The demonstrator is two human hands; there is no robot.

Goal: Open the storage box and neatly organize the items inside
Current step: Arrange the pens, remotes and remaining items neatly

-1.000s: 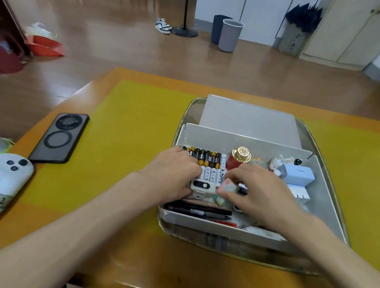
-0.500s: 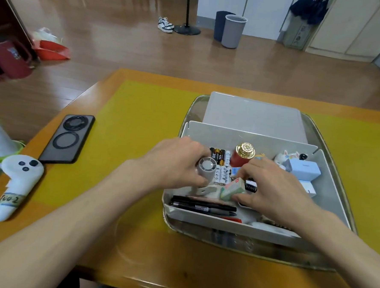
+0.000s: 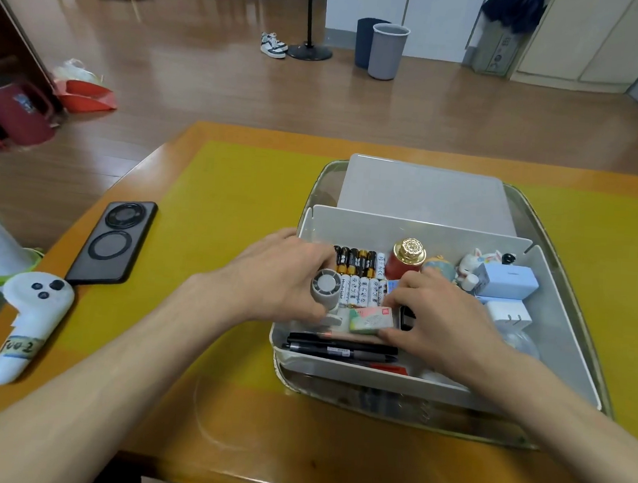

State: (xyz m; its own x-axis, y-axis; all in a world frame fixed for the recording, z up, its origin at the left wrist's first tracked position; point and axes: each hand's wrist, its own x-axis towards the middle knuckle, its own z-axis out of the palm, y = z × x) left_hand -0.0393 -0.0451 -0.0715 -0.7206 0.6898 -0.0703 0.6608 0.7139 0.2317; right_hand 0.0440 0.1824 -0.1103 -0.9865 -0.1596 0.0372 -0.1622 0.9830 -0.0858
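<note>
My left hand (image 3: 281, 280) curled around a small grey cylinder (image 3: 325, 287), holding it upright over the left side of the open storage box (image 3: 415, 228). My right hand (image 3: 443, 320) reached into the middle of the box, thumb and fingers pinching a small green and pink packet (image 3: 371, 320). Just behind the hands lay two rows of batteries (image 3: 360, 277), dark ones behind white ones. Black pens (image 3: 340, 349) lay side by side along the near wall. Toward the back stood a red jar with a gold lid (image 3: 406, 259), and to its right a white rabbit figurine (image 3: 477, 262) and a pale blue box (image 3: 507, 281). The box sat on a yellow mat (image 3: 218, 216) covering a wooden table (image 3: 260, 443). Well to the left lay a black phone (image 3: 114, 242) and a white controller (image 3: 30, 320).
</note>
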